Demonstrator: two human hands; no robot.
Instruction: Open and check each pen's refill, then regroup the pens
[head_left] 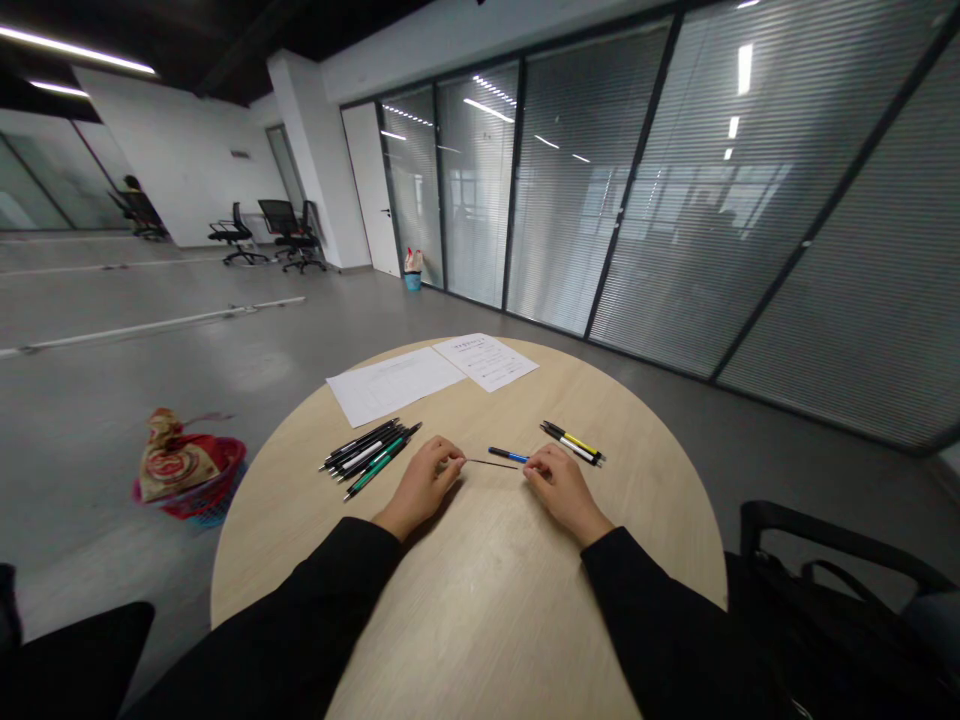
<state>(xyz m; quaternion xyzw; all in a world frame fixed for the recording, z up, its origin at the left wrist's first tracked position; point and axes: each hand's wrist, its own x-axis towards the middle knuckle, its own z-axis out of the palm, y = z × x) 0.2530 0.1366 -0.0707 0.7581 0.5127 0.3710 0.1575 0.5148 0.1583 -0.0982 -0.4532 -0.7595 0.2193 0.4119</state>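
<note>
Over the round table [480,600], my left hand [429,478] pinches one end of a thin dark pen refill [491,463], which points across to the right. My right hand [556,482] is closed at the thumb and fingertips beside the refill's far end; what it holds, if anything, is too small to make out. Just behind the right fingers lies a blue pen [507,454], partly covered by that hand. To the left of my left hand rests a bunch of several pens, with a green pen [382,462] nearest me. Beyond my right hand lie a yellow pen [579,442] and a white-and-black pen [576,447].
Two paper sheets lie at the table's far side, a wide one [394,385] and a printed one [491,362]. A basket with a bag [184,465] stands on the floor at left. A black chair [840,545] is close at right.
</note>
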